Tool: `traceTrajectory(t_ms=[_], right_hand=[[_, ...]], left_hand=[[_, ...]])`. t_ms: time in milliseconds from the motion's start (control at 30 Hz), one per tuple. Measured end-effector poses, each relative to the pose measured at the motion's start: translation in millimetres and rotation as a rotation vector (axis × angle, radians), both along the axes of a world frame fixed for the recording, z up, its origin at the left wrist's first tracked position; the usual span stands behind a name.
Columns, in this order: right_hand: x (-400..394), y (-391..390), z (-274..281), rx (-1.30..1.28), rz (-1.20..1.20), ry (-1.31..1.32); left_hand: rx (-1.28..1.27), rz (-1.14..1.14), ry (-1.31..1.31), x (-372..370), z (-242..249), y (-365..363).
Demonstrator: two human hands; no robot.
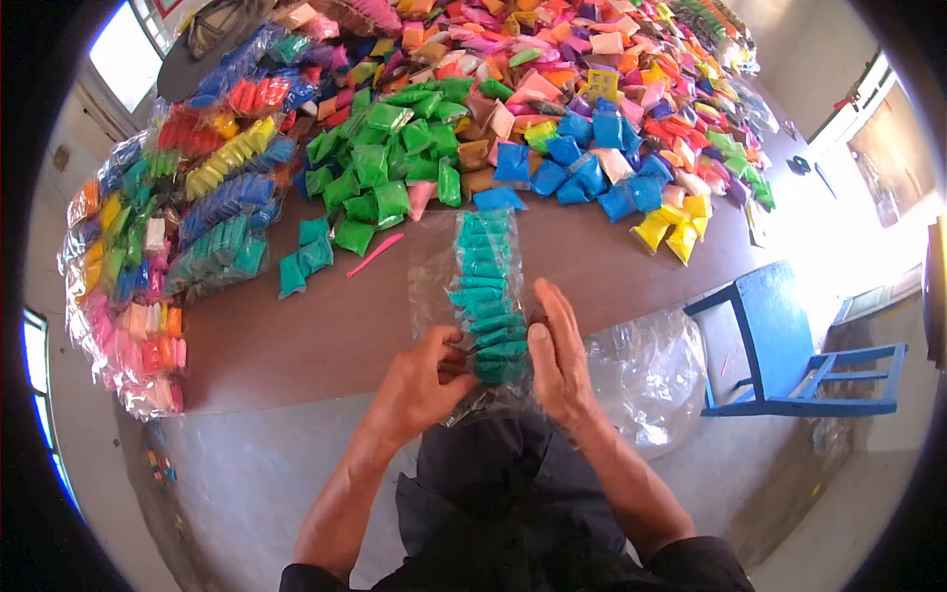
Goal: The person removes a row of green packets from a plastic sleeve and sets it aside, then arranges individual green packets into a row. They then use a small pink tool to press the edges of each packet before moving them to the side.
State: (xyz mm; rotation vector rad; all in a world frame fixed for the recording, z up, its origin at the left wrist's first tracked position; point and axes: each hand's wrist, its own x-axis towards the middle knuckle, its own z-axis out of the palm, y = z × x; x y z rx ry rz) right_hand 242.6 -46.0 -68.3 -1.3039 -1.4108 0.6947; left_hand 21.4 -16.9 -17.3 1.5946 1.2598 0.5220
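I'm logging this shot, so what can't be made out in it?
All in the head view:
Undersides of the teal packets in the bag: turned from the camera.
Table under the heap: covered by it.
The heap's far end: cut off by the top edge.
Outside the upper-left window: washed out by glare.

blue chair [779, 331], right | window [126, 64], upper left | dark rounded object [182, 71], identity unclear

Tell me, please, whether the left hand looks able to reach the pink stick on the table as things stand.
Probably yes: the pink stick lies on bare tabletop beyond the left hand, with nothing seeming to block it, though that hand touches the clear bag.
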Motion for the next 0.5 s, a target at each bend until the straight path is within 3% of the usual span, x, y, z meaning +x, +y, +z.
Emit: traceTrajectory(t_ms=[67,267,367,500], right_hand=[[-17,-1,-7,-0.028,-0.038,0.125],[-48,3,-4,-0.004,-0.132,0.139],[-56,-3,3,-0.043,-0.126,0.123],[-55,1,3,-0.041,-0.155,0.157]], left_hand=[[0.011,0.033,-0.022,1,-3,-2],[0.123,-0.049,0.16,-6,6,4],[0.344,0.027,0.185,-26,10,11],[0.369,0.153,0.053,-16,24,26]])
